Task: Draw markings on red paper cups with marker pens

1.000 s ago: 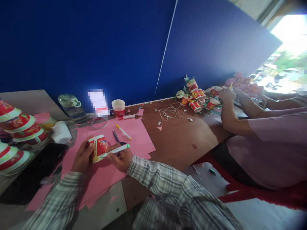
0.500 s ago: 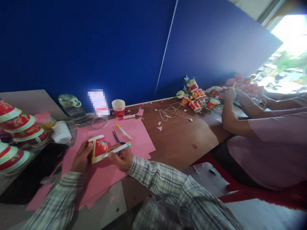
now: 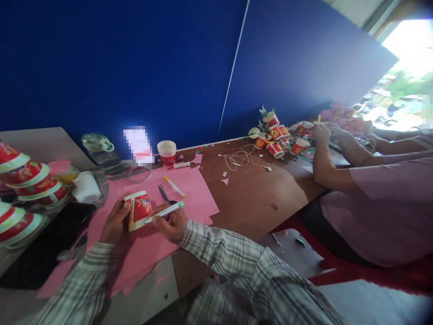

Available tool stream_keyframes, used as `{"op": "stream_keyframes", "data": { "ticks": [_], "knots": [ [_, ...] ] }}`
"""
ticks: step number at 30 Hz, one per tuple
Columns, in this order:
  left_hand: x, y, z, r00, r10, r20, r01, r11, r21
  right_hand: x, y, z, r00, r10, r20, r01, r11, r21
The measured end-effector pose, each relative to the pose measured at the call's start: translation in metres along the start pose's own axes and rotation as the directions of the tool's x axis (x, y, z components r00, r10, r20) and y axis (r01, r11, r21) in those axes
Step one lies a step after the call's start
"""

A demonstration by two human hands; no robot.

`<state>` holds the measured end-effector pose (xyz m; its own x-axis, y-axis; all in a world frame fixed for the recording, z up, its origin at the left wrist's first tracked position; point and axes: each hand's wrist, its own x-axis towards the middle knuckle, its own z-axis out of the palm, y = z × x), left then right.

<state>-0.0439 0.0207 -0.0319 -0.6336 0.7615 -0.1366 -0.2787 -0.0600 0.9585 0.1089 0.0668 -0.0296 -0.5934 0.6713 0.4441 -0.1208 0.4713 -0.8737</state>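
Observation:
My left hand (image 3: 115, 220) grips a red and white paper cup (image 3: 140, 208), which lies tilted over the pink paper (image 3: 152, 250). In my right hand (image 3: 173, 224) is a white marker (image 3: 165, 212) with a green end pointing up to the right; its tip meets the cup's lower right edge. Dark scissors (image 3: 163, 193) lie just behind my right hand, partly hidden by it. Beside them rests a white marker with a yellow end (image 3: 175, 187).
Stacked paper cups (image 3: 37, 178) and a black phone-like slab (image 3: 47, 241) are at left. Behind the pink paper stand more cups (image 3: 167, 155) and a water jug (image 3: 104, 155). White earphones (image 3: 241, 159) lie mid-table. Another person's hands (image 3: 321, 134) work at right, near decorated cups (image 3: 275, 132).
My hands, the cup and the marker hold almost the same position. At right, the other person's hand has shifted slightly left, and the yellow stick in it now stands more upright.

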Motion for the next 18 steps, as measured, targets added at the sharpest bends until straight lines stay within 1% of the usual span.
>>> {"op": "stream_keyframes", "data": {
  "ticks": [2, 4, 8, 11, 14, 16, 18],
  "knots": [
    [-0.0012, 0.001, 0.0015, 1.0, -0.01, -0.003, 0.01, 1.0, -0.016, 0.0006, -0.0017, -0.0004, 1.0, 0.001, -0.019, 0.0, 0.999, 0.036],
    [-0.0022, 0.0016, 0.0025, 1.0, -0.018, -0.002, 0.018, 0.999, -0.039, 0.0011, -0.0031, -0.0004, 0.999, 0.006, -0.053, -0.004, 0.999, 0.034],
    [-0.0018, 0.0013, 0.0025, 1.0, -0.018, -0.003, 0.018, 0.999, -0.043, 0.0012, -0.0019, 0.0001, 0.998, 0.006, -0.061, -0.004, 0.999, 0.035],
    [0.0009, 0.0, 0.0007, 1.0, -0.012, 0.005, 0.013, 0.999, -0.047, 0.0013, 0.0008, -0.0003, 0.997, -0.021, -0.076, 0.023, 1.0, 0.019],
    [0.0028, 0.0004, -0.0001, 0.999, -0.036, 0.014, 0.036, 0.998, -0.056, 0.0021, 0.0017, -0.0014, 0.996, -0.051, -0.07, 0.052, 0.999, 0.002],
    [0.0029, 0.0019, 0.0005, 0.999, -0.049, 0.013, 0.049, 0.997, -0.065, 0.0029, 0.0018, -0.0019, 0.996, -0.042, -0.083, 0.042, 0.999, 0.001],
    [0.0024, 0.0033, 0.0013, 0.998, -0.056, 0.003, 0.056, 0.995, -0.082, 0.0033, 0.0026, -0.0016, 0.995, -0.002, -0.1, 0.004, 1.0, 0.019]
  ]
}}
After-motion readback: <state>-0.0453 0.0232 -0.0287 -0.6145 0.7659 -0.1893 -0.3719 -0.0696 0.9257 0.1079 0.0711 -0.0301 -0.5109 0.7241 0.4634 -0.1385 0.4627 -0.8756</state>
